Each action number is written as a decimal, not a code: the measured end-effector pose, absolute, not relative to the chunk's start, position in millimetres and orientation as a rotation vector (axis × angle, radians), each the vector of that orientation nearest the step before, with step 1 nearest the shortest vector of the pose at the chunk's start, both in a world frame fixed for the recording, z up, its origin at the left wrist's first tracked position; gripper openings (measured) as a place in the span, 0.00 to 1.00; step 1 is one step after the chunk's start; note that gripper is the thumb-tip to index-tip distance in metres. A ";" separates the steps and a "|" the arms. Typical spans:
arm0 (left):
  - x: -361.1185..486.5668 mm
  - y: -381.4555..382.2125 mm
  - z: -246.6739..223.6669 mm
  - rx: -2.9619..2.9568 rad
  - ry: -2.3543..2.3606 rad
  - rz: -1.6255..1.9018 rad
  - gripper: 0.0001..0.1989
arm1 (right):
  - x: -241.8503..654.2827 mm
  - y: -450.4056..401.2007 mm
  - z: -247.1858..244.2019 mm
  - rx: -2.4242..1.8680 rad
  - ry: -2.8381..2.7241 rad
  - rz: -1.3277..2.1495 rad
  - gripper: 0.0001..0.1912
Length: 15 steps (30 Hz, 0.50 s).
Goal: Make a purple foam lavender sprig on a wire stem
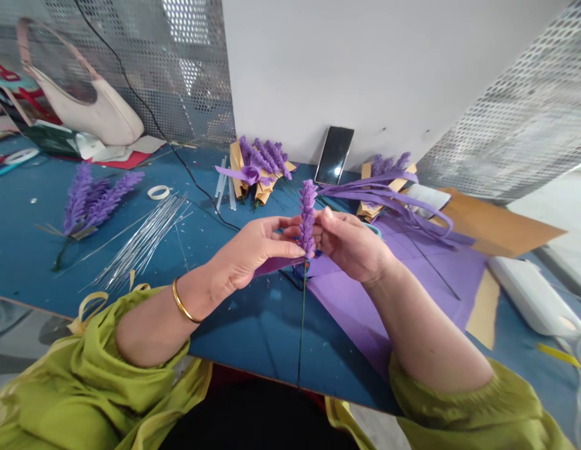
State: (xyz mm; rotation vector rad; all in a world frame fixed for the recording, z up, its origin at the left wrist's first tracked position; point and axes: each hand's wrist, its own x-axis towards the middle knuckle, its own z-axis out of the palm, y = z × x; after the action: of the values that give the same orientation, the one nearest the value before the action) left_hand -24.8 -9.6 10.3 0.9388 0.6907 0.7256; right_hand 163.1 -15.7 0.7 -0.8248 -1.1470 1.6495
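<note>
Between my two hands stands an artificial lavender flower [308,215], upright, with purple felt petals and a thin green stem [302,331] hanging down below. My left hand [265,247], with a gold bangle above the wrist, pinches the base of the flower head between thumb and fingers. From the other side my right hand [351,240] has its curled fingers against the flower, its thumb raised near the petals; the fingertips behind the flower are partly hidden. A purple felt sheet [347,300] lies under my right hand and forearm.
A lavender bunch [96,200] and loose wires [140,240] lie at left, near a tape roll [158,192]. Paper-wrapped bunches [262,162] and a phone [335,155] stand at the back. Purple strips [388,190], brown paper [496,219] and a white device [536,297] are at right.
</note>
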 end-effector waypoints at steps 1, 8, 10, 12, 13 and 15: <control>-25.2 -9.3 10.6 0.947 0.677 0.721 0.21 | 165.2 -14.9 1.5 -0.821 -1.136 1.646 0.21; -24.9 -9.7 10.7 0.958 0.638 0.716 0.19 | 169.0 -16.1 2.3 -0.798 -1.253 1.720 0.17; -24.6 -9.8 10.0 0.954 0.640 0.717 0.18 | 165.0 -17.5 2.2 -0.808 -1.250 1.693 0.14; -24.5 -10.1 10.4 0.955 0.659 0.711 0.19 | 162.0 -18.2 1.9 -0.831 -1.218 1.656 0.12; -24.6 -10.4 11.3 0.960 0.672 0.703 0.19 | 161.4 -18.3 1.8 -0.843 -1.212 1.640 0.12; -24.9 -11.4 14.0 0.981 0.701 0.681 0.19 | 161.8 -18.3 1.7 -0.860 -1.238 1.614 0.11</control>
State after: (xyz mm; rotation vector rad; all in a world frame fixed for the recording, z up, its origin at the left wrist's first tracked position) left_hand -24.9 -11.4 14.0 0.9808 0.7011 0.6810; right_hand 161.8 -18.3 1.7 -0.8598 -1.2375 1.6136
